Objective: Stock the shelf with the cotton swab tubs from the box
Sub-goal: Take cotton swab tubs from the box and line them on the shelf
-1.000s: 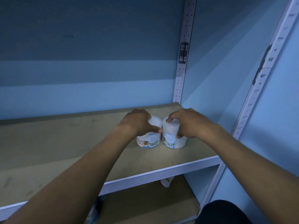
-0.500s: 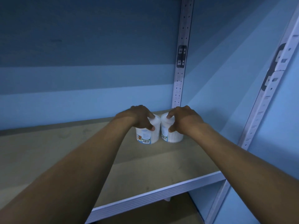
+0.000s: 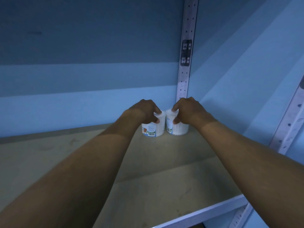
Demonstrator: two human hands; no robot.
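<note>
fingers (image 3: 157,120) of both hands curl over two seemingly touching tubs (image 3: 178,127) on shelf (image 3: 156,162).

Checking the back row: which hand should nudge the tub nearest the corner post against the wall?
Right, probably. The right hand already grips the right tub, which stands by the corner post; the left hand holds the left tub.

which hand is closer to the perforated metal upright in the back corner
Right. The right hand grips its tub just below the upright; the left hand grips the other tub farther left.
</note>
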